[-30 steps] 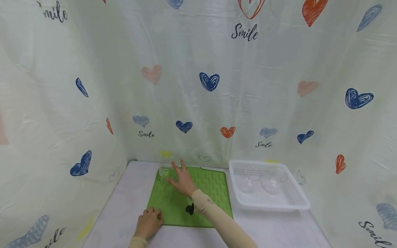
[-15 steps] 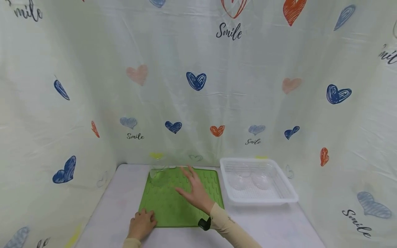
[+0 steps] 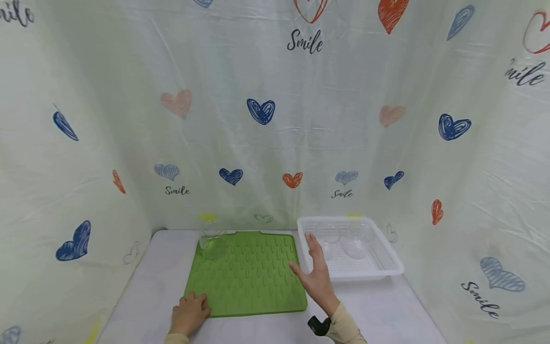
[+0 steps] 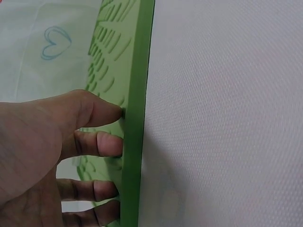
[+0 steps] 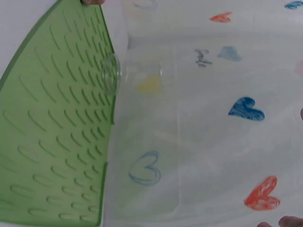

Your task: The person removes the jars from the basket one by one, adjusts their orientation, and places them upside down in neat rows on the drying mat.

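A green drying mat (image 3: 245,282) with raised ridges lies on the white table. My left hand (image 3: 189,314) rests at its front left corner; in the left wrist view the thumb and fingertips (image 4: 110,144) touch the mat near its raised rim. A clear glass (image 3: 212,244) stands on the mat's back left corner, and the right wrist view also has this glass (image 5: 111,74). My right hand (image 3: 319,282), thumb and fingers spread, holds nothing. It hovers between the mat's right edge and a white plastic basket (image 3: 365,275), overlapping the basket's left side in the head view.
Several clear glass pieces, hard to make out, lie in the basket, among them one round glass (image 3: 355,247). A pale curtain (image 3: 275,143) printed with hearts encloses the table's back and sides. White tabletop (image 3: 146,277) shows left of the mat.
My right hand has moved away from the glass at the back left, rightward across the mat to beside the basket. The left hand stays at the mat's corner. The head view has turned slightly right.
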Demonstrator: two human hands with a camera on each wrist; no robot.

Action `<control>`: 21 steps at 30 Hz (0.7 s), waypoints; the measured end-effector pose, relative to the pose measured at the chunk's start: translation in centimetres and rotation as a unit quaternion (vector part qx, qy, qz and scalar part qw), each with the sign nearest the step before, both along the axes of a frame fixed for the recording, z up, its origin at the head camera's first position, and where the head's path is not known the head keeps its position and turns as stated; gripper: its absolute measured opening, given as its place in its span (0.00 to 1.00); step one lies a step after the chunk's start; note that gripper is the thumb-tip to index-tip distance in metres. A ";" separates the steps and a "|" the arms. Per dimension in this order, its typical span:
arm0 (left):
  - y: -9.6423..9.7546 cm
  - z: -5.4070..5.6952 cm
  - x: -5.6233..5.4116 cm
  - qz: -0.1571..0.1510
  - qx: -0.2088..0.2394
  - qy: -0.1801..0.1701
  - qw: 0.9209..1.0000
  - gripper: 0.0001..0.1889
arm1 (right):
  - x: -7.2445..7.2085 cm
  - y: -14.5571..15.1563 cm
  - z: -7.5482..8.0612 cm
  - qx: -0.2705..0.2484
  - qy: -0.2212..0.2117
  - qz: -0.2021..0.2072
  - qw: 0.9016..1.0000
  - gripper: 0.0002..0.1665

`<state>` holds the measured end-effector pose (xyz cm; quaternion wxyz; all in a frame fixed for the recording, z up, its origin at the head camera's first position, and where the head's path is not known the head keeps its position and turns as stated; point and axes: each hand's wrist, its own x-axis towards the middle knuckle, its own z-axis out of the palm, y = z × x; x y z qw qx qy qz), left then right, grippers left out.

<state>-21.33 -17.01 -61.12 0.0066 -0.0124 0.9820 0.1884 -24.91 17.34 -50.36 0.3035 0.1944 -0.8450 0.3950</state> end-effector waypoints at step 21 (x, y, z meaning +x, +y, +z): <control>-0.1 -0.2 -0.2 0.003 0.001 -0.008 1.000 0.10 | -0.7 10.2 -0.3 -0.123 -0.113 -0.140 0.976 0.60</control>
